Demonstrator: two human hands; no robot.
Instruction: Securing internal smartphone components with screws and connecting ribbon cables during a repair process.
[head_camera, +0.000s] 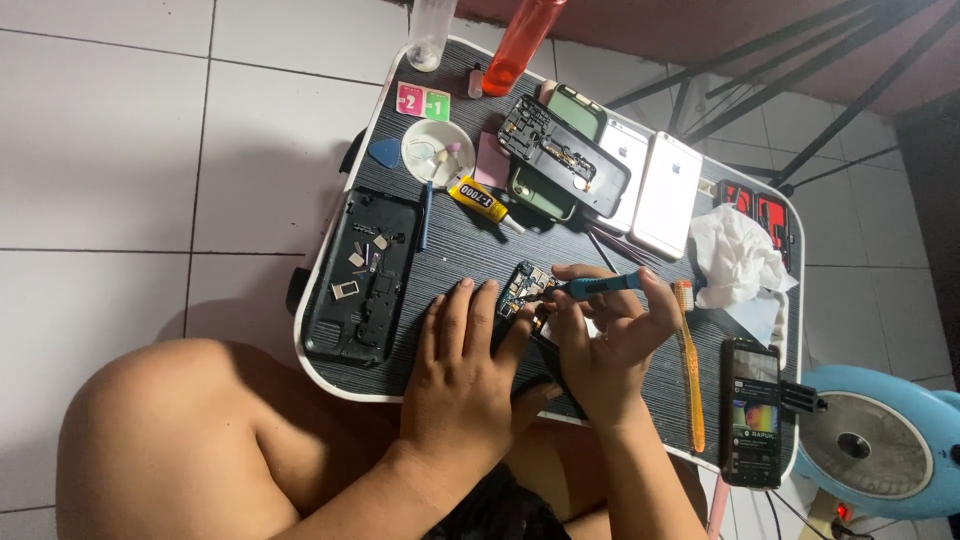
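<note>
A bare knee (170, 430) is sitting by the desk (640, 385); two hands are fixing an opened phone (527, 292).

The left hand (465, 375) is pressing flat beside the phone mid-desk, and the right hand (605, 345) is pinching one blue screwdriver (600, 285). A slip could be scratching the board. I am counting one orange toothbrush (690, 360), two white phones (650, 185), one glue tube (482, 203).

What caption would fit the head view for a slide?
Left hand steadies an opened phone on a small table while right hand applies a blue screwdriver.
</note>
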